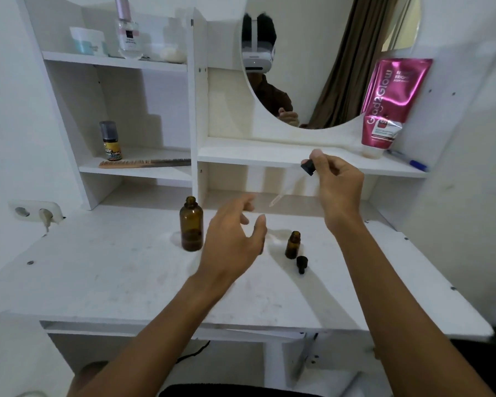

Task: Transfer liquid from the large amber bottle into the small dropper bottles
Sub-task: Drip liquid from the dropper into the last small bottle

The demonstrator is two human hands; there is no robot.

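Left hand (235, 239) hovers, fingers loosely spread, over the scuffed white desk (112, 282); right hand (338, 187) pinches a dropper (308, 167) beneath the oval mirror (312, 53).

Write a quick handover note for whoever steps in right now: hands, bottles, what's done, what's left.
Right hand: pinches the dropper, raised, pipette tip angled down.
Left hand: open, holding nothing, between the two bottles.
Large amber bottle and small dropper bottle: upright on the table, both uncapped; black cap lies beside the small one.
Done: bottles opened. Small bottle's fill level unclear.
Left: transfer liquid, recap.
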